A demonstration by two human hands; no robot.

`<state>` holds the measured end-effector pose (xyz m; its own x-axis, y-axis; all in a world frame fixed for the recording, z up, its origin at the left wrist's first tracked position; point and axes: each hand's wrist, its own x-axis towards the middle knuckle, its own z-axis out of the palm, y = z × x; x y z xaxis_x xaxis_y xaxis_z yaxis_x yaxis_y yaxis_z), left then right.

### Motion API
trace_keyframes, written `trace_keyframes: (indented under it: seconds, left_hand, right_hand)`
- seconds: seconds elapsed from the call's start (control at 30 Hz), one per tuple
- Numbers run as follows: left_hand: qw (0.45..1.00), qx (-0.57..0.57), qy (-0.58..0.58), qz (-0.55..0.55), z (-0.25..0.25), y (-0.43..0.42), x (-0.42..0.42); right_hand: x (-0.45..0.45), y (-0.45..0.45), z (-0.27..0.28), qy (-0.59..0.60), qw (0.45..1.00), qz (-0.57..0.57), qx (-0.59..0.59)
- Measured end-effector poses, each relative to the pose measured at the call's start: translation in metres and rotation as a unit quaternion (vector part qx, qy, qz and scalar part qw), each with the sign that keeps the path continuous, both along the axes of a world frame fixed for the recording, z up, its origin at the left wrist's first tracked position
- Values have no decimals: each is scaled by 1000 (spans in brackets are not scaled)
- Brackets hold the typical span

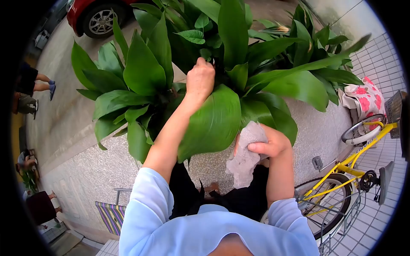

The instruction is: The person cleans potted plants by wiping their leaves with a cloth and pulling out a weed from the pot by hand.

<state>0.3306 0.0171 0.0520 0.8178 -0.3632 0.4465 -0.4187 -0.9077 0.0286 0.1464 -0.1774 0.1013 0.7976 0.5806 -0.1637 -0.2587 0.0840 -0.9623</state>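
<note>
My left hand [200, 82] reaches in among the broad green leaves of a potted-looking plant [144, 64]. Its fingers are closed at the lower end of a thin stem with smaller, toothed leaves [191, 36]; the grip itself is partly hidden. Below and to the right, my right hand [273, 144] holds a crumpled greyish cloth [247, 157], thumb on top and the cloth hanging down. One large leaf [215, 121] spreads between my two arms. The base of the plant is covered by foliage.
A yellow bicycle [344, 170] stands at the right beside a tiled wall, with a flowered bag [363, 99] behind it. A speckled stone ledge [205, 168] runs in front of me. Beyond the leaves is a red car [79, 17]; people's legs [42, 83] show at the left.
</note>
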Motion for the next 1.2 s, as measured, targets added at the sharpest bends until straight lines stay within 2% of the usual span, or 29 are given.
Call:
trace_keyframes:
  seconds: [0.07, 0.13, 0.17, 0.2, 0.23, 0.27, 0.33, 0.4, 0.43, 0.47, 0.5, 0.53, 0.7, 0.8, 0.87, 0.93, 1.0, 1.03, 1.1, 1.2]
  left_hand:
    - [976, 14, -179, -123, 28, -13, 17]
    - [963, 73, -173, -192, 29, -21, 36]
    - [982, 96, -89, -136, 27, -21, 37]
    - [990, 119, -5, -79, 25, -19, 36]
    - [985, 116, 99, -78, 48, -11, 25]
    - [991, 120, -49, -21, 12, -3, 29]
    - [982, 57, -171, -51, 27, 4, 10]
    - [996, -10, 78, 38, 8, 6, 13]
    - [984, 32, 170, 45, 8, 8, 24]
    - [978, -16, 208, 4, 8, 11, 32]
    - [974, -134, 174, -46, -24, 12, 54]
    - [972, -162, 164, -54, -20, 7, 59]
    - [981, -158, 111, -2, -4, -20, 73]
    - [983, -150, 103, -6, 3, -27, 71]
    - [983, -144, 113, -23, 6, -23, 55]
    - [979, -134, 148, -40, 15, -12, 31]
    - [971, -135, 191, -44, 22, 2, 15]
    - [967, -150, 203, -42, 15, 9, 15]
    - [962, -192, 189, -49, -4, 13, 23]
    - [955, -226, 186, 44, -3, 10, 6]
  right_hand:
    - [7, 2, 11, 21, 1000, 13, -8]
    - [10, 1, 10, 18, 999, 25, -18]
    - [10, 0, 10, -9, 998, 13, -66]
    - [10, -2, 11, 11, 998, 8, -56]
    - [10, -3, 12, 32, 998, 3, -45]
    - [10, -4, 12, 53, 998, -5, -33]
    - [11, -3, 11, 41, 999, -21, -29]
    - [12, -2, 11, 29, 998, -25, -59]
    - [12, -2, 7, 13, 996, -20, -83]
    - [12, -3, 0, -3, 994, -15, -108]
    - [14, -4, -2, -22, 991, -8, -134]
    - [15, -3, -1, -31, 990, -2, -137]
    - [22, 3, 10, -57, 984, 9, -166]
    - [25, 7, 16, -70, 990, -35, -117]
    - [28, 1, -3, -125, 983, -102, -85]
    - [25, -3, -9, -74, 985, -155, 5]
    - [19, -5, -4, 78, 968, -186, 147]
    - [17, -1, -1, 92, 957, -219, 164]
    - [16, 1, 9, 99, 956, -199, 191]
    - [14, 12, 13, 132, 943, -215, 217]
